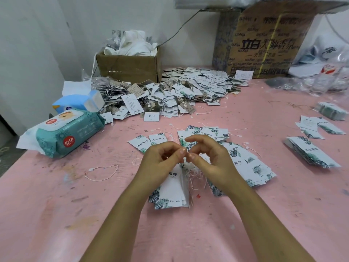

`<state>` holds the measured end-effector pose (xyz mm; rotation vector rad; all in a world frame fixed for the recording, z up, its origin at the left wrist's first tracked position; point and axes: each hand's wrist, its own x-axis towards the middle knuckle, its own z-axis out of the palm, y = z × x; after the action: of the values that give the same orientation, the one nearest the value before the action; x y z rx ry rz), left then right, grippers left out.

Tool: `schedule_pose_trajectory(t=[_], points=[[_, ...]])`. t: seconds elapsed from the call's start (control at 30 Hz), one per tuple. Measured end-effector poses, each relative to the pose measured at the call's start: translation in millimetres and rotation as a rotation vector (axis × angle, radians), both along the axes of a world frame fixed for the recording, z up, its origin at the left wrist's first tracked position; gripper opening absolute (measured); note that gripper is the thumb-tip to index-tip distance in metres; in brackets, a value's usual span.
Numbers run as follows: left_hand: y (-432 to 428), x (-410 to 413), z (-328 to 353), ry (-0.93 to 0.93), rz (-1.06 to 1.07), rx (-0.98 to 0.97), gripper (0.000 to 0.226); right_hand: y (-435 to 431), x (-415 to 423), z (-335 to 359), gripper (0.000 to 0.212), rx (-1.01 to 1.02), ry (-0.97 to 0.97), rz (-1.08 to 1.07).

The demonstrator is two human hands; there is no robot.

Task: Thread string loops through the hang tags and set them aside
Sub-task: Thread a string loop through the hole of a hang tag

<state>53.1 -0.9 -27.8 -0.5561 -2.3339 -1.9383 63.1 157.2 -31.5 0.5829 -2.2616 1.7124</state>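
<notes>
Item: string loop [186, 152], thin, pale; held betw. both hands' fingertips at mid-table, above the tags. Too fine to tell which end leads, or whether it has entered a tag hole yet.

Left hand [160, 157]: thumb + forefinger closed to a pinch, tips touching the right's; seems to grip the string, poss. a tag edge too, can't tell.

Right hand [209, 157]: thumb + middle finger pinched at same spot, forefinger arched up and free.

Hang tag stack [170, 190]: white w/ leaf print, directly under and toward the person from the pinch; long axis runs roughly away from the body, hole end nearest the fingers, w/ a tangle of strings [192, 173] at that end. Both hands about equally near; left sits over the stack. Judgement: next move turns on bringing the loop down into that hole end.

Fanned loose tags [243, 163]: to the right, beside the right hand.

Small tag pile [311, 154]: far right, well apart.

Big heap of strung tags [170, 93]: back of pink table [56, 214], before a cardboard box [130, 67].

Wet wipes pack [69, 129]: left.

Stray loop [102, 173]: left of hands.
</notes>
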Motion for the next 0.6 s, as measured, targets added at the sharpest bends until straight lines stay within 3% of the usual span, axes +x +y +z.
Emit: schedule_pose_trajectory(t=[0.17,0.43,0.5,0.6], points=[[-0.8,-0.4,-1.2,0.026,0.001,-0.048,0.016,-1.0,-2.6,1.2,0.027,-0.178,-0.032,0.004],[-14.5,-9.8,-9.8,0.108,0.078,-0.422,0.010,27.0,-15.7,12.5,0.040,-0.773,-0.118,-0.424],[-18.7,-12.5,-10.9,0.110,0.081,-0.497,0.006,38.7,-17.3,12.2,0.040,-0.714,-0.138,-0.541],[-24.7,-14.7,-12.9,0.111,0.116,-0.533,0.012,54.6,-19.0,6.8,0.041,-0.362,-0.174,-0.670]])
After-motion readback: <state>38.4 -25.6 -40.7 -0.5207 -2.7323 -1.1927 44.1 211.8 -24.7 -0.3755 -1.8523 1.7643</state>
